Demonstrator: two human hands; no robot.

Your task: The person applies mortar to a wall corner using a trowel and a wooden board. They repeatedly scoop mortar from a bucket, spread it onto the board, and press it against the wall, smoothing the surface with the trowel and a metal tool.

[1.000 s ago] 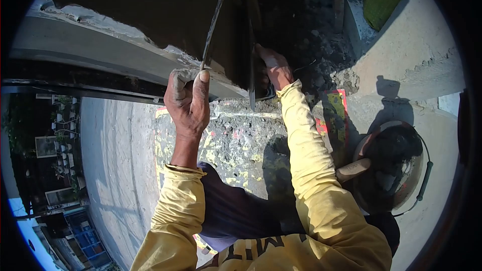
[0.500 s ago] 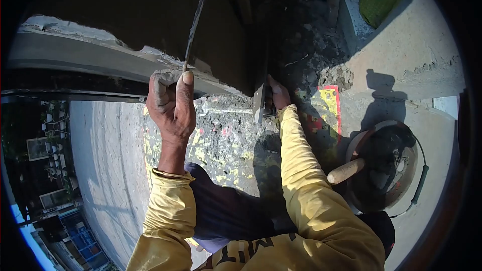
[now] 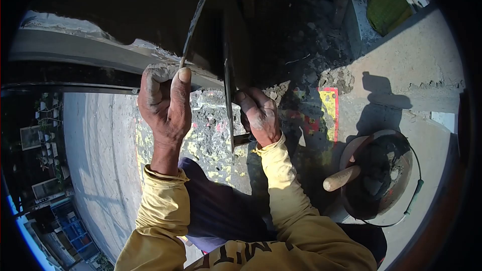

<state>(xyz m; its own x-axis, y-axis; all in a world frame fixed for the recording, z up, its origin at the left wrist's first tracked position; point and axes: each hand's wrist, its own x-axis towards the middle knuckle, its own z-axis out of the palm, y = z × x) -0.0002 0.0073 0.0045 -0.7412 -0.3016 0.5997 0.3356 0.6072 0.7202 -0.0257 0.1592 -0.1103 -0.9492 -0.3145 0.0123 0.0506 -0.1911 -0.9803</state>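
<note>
My left hand (image 3: 164, 101), smeared with grey mortar, is closed around a thin metal rod (image 3: 197, 15) that runs up along the dark wall face (image 3: 130, 5). My right hand (image 3: 260, 115) grips a flat steel trowel (image 3: 229, 100) held edge-on and upright against the wall's lower edge. Both arms wear yellow sleeves. Grey mortar splatter covers the printed sheet (image 3: 221, 140) under the hands.
A round pan (image 3: 381, 175) with dark mortar and a wooden-handled tool (image 3: 341, 178) sits at the right on the concrete slab (image 3: 416, 65). A green sack (image 3: 389, 7) lies at the top right. Far below at the left are buildings and a street.
My right hand has drawn the trowel down and back toward me, from deep under the wall to beside my left hand. My left hand keeps its hold on the rod.
</note>
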